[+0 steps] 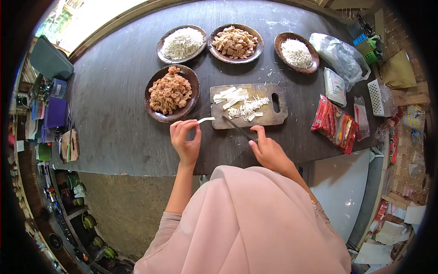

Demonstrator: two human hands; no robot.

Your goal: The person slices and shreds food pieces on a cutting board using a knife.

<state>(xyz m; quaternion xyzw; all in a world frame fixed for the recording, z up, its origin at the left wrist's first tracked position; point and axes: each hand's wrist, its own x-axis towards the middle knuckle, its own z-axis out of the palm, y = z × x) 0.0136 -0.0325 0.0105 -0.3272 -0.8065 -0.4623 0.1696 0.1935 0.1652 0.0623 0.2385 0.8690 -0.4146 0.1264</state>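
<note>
Pale-pink cloth headscarf [246, 214] fills bottom centre, closest to camera, hiding the torso & part of the R arm. Glossy red plastic packets [335, 123] lie on the R side of a dark-grey table [114, 114], printing too small to read; same for the coloured print on a flat white packet [335, 86] just beyond, next to a crumpled clear plastic bag [340, 57]. Side clutter [54, 114] is hard to make out, cut off by the dark round picture edge. L hand [185, 141] pinches one end of a thin white strip [206, 119] btwn thumb & index, other fingers loosely bent. Strip is at the near L corner of a worn wooden cutting board [273, 117], long axis approx. sideways, free end pointing R; can't tell if it touches the board. R hand [269, 155] is curled round a dark narrow knife [238, 129], index hooked, handle mostly hidden; blade points away & L, tip over the board. On it: flat white strips [234, 96] at far L, short white shreds [248, 109] nearer. Four round brown bowls [195, 89] hold curled brown pieces [171, 93], tan chips [235, 42] & fine white shreds [183, 43] (two bowls).
</note>
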